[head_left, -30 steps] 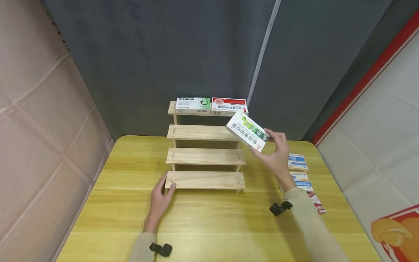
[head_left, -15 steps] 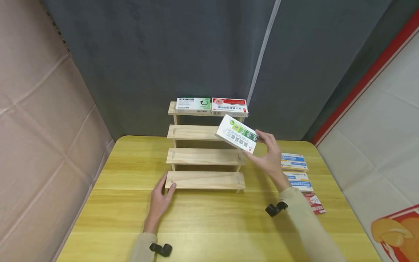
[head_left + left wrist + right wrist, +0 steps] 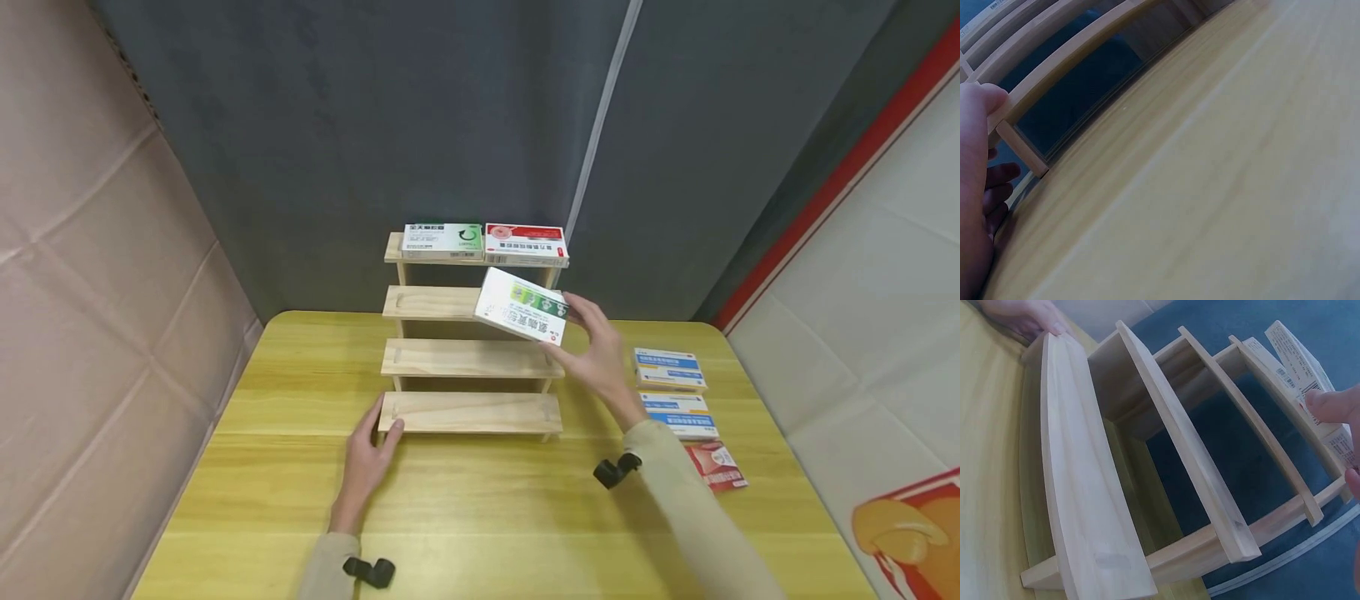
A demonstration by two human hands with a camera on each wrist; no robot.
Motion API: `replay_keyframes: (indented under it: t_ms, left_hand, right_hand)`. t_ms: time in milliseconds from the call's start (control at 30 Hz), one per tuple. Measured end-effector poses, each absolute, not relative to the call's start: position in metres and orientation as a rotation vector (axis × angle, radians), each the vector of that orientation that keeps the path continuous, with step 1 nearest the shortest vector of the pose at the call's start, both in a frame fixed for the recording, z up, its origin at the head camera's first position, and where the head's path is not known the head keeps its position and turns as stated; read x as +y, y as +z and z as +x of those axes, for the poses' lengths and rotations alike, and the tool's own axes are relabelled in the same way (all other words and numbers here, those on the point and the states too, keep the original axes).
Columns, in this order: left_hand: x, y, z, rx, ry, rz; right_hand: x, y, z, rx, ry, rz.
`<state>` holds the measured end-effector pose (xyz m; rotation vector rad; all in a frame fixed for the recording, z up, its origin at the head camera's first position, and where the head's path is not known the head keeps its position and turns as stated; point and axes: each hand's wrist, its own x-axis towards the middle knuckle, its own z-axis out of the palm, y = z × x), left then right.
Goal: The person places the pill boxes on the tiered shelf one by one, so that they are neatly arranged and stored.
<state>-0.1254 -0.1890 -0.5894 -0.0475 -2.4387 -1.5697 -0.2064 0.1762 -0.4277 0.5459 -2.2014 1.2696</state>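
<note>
A stepped wooden rack with several shelves stands on the table. My left hand grips the left end of its lowest shelf; in the left wrist view the thumb lies on the shelf's edge, fingers below. My right hand pinches a white-and-green medicine box by its right end, thumb on the near side and fingers on the far side. The box is tilted, in front of the second shelf from the top, partly covering it. On the top shelf lie a green-and-white medicine box and a red-and-white medicine box.
At the table's right side lie two blue-and-white medicine boxes and a red packet in a column. Behind the rack hangs a dark grey curtain. The wooden table spreads in front of it.
My right hand has carried the white-and-green box leftward and slightly down, toward the second shelf, turning it a little flatter. The left hand has stayed on the lowest shelf.
</note>
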Motion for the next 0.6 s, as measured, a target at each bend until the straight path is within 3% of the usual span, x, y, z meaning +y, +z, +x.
replay_keyframes:
  t_ms: [600]
  left_hand:
    - [-0.190,-0.590,-0.126,-2.453,-1.581,-0.048]
  right_hand:
    - [0.142,-0.417,-0.223,-2.273,1.203,0.708]
